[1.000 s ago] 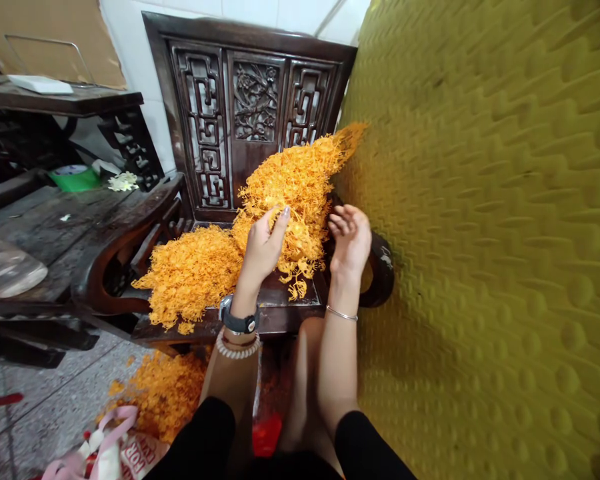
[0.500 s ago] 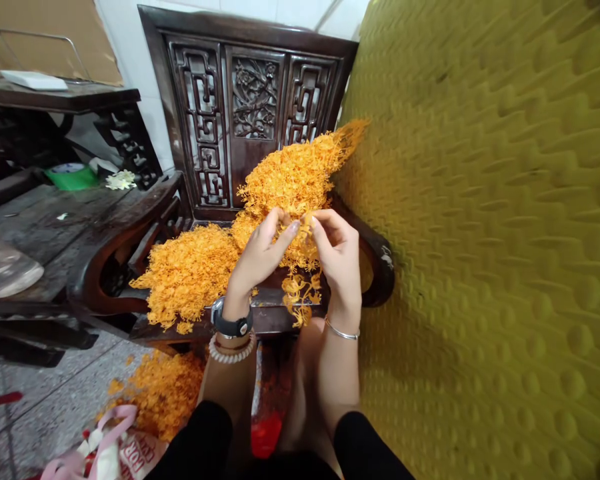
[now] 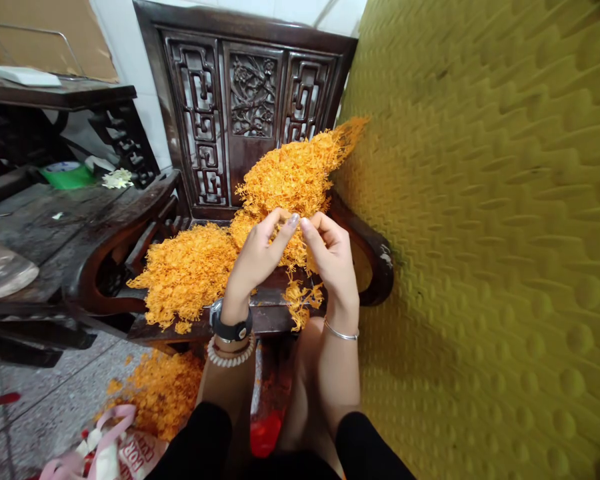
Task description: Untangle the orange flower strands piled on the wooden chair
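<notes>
Both hands meet in front of a heaped pile of orange flower-like pieces (image 3: 290,173), thin and curly, on a dark wooden chair seat. My left hand (image 3: 267,247) is closed, thumb and index finger pinched at the tips. Almost touching it, my right hand (image 3: 330,250) makes the same pinch. The fingers mostly hide the orange flower-like piece between them. Below the hands, an orange looped strand (image 3: 300,301) shows at the seat's front edge; whether it joins the held piece I cannot tell. A second orange pile (image 3: 190,273) lies left of my left hand.
The chair's carved back (image 3: 253,93) rises behind the piles. A yellow textured panel (image 3: 480,200) stands close along the right. At left is another wooden seat with a green tape roll (image 3: 67,175). More orange pieces (image 3: 165,387) and a pink-handled bag (image 3: 135,450) are on the floor.
My fingertips have come closer together, the right hand shifting slightly left. The orange bit that showed between them is now mostly hidden. The looped strand below has changed its shape.
</notes>
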Available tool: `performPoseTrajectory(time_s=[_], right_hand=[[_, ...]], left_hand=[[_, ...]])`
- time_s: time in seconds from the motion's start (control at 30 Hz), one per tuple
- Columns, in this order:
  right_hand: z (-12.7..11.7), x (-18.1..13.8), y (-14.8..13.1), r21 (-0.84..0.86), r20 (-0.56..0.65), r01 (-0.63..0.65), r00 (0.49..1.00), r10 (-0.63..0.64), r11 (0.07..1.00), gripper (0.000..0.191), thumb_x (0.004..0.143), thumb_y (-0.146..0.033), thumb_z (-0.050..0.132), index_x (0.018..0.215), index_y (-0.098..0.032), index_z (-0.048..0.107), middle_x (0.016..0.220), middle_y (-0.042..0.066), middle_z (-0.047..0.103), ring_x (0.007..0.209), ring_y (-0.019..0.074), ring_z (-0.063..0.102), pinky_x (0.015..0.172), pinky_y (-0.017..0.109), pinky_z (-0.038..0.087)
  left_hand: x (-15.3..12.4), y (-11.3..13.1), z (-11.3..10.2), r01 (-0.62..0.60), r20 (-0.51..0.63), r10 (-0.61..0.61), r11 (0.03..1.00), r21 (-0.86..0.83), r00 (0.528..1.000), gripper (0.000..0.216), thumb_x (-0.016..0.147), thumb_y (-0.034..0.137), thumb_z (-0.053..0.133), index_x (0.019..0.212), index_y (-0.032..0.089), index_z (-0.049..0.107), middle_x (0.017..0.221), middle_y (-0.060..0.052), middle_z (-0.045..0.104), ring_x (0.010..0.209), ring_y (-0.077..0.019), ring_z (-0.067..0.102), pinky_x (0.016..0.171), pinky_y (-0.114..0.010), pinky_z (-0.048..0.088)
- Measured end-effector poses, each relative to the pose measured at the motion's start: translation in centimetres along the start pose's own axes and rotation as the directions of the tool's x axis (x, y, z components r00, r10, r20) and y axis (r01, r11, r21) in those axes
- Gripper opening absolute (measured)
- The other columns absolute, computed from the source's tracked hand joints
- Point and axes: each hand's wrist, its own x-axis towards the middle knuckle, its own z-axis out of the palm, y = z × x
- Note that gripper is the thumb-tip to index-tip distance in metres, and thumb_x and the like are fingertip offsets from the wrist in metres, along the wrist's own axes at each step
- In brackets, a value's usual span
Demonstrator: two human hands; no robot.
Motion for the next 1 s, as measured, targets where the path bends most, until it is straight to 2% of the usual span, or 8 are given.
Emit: performPoseTrajectory(time_s=[0.1, 0.23, 0.3, 0.43, 0.57, 0.77, 0.9, 1.0], right_hand=[[0.0, 0.2, 0.1, 0.031, -0.033, 0.023, 0.999, -0.022, 0.999, 0.031, 0.083, -0.037, 0.051, 0.061, -0.019, 0.040, 0.059, -0.005, 0.031, 0.055, 0.0078, 0.028, 0.053, 0.024, 0.026], [-0.2, 0.4, 0.5, 0.126, -0.035, -0.012, 0.999, 0.017, 0.992, 0.030, 0.081, -0.037, 0.053, 0.060, -0.019, 0.043, 0.060, -0.004, 0.036, 0.055, 0.0077, 0.032, 0.054, 0.023, 0.029], [-0.5, 0.5, 0.8, 0.221, 0.005, -0.082, 0.997, 0.083, 0.972, 0.031, 0.080, -0.039, 0.055, 0.060, -0.019, 0.042, 0.057, -0.005, 0.034, 0.050, 0.0072, 0.030, 0.048, 0.023, 0.027], [-0.8, 0.5, 1.0, 0.435, 0.091, -0.195, 0.981, 0.173, 0.879, 0.037, 0.076, -0.045, 0.056, 0.060, -0.022, 0.033, 0.048, -0.009, 0.022, 0.039, 0.0062, 0.014, 0.037, 0.024, 0.012], [-0.4, 0.6, 1.1, 0.533, 0.022, -0.150, 0.986, 0.163, 0.833, 0.040, 0.075, -0.047, 0.055, 0.060, -0.023, 0.027, 0.046, -0.010, 0.017, 0.035, 0.0062, 0.009, 0.036, 0.024, 0.007], [0.9, 0.7, 2.1, 0.572, -0.100, -0.079, 0.981, 0.165, 0.816, 0.039, 0.081, -0.048, 0.044, 0.059, -0.023, 0.025, 0.047, -0.008, 0.014, 0.034, 0.0079, 0.007, 0.037, 0.027, 0.008], [0.1, 1.0, 2.0, 0.678, -0.309, 0.164, 0.948, 0.075, 0.717, 0.035, 0.085, -0.039, 0.042, 0.058, -0.023, 0.028, 0.050, -0.008, 0.009, 0.040, 0.0088, -0.001, 0.039, 0.027, 0.010], [-0.7, 1.3, 1.2, 0.694, -0.383, 0.276, 0.924, 0.017, 0.665, 0.034, 0.086, -0.036, 0.042, 0.058, -0.022, 0.030, 0.052, -0.008, 0.010, 0.041, 0.0087, -0.001, 0.040, 0.026, 0.015]], left_hand=[[0.3, -0.5, -0.1, 0.015, 0.129, -0.007, 0.998, -0.067, 0.992, 0.030, 0.084, 0.046, 0.044, 0.079, 0.020, 0.057, 0.076, -0.002, 0.057, 0.071, -0.0145, 0.051, 0.067, -0.027, 0.038], [0.5, -1.1, 0.3, 0.012, 0.184, 0.021, 0.984, -0.175, 0.983, 0.029, 0.081, 0.046, 0.049, 0.081, 0.018, 0.058, 0.081, -0.003, 0.058, 0.077, -0.0141, 0.051, 0.074, -0.027, 0.041], [0.5, -1.4, 0.9, 0.046, 0.188, 0.011, 0.954, -0.297, 0.982, 0.029, 0.080, 0.046, 0.051, 0.074, 0.019, 0.056, 0.072, -0.001, 0.054, 0.068, -0.0122, 0.048, 0.067, -0.026, 0.041], [0.5, -1.7, 2.4, 0.176, 0.188, -0.088, 0.833, -0.525, 0.978, 0.039, 0.077, 0.051, 0.053, 0.056, 0.019, 0.043, 0.053, 0.003, 0.033, 0.048, -0.0088, 0.030, 0.048, -0.026, 0.031], [0.6, -1.4, 3.5, 0.191, 0.093, -0.173, 0.738, -0.647, 0.981, 0.036, 0.071, 0.050, 0.059, 0.060, 0.019, 0.044, 0.057, 0.002, 0.037, 0.047, -0.0075, 0.031, 0.046, -0.025, 0.030], [0.7, -1.4, 4.1, 0.160, -0.025, -0.219, 0.784, -0.600, 0.975, 0.030, 0.075, 0.046, 0.055, 0.065, 0.020, 0.044, 0.060, 0.002, 0.039, 0.052, -0.0090, 0.039, 0.050, -0.026, 0.036], [0.9, -2.1, 3.1, 0.026, -0.178, -0.154, 0.820, -0.571, 0.972, 0.038, 0.087, 0.047, 0.033, 0.060, 0.021, 0.031, 0.053, 0.003, 0.026, 0.052, -0.0096, 0.035, 0.071, -0.033, 0.045], [0.9, -2.3, 2.1, -0.082, -0.262, -0.131, 0.739, -0.668, 0.956, 0.040, 0.089, 0.044, 0.030, 0.058, 0.021, 0.020, 0.051, 0.005, 0.015, 0.047, -0.0092, 0.026, 0.088, -0.037, 0.045]])
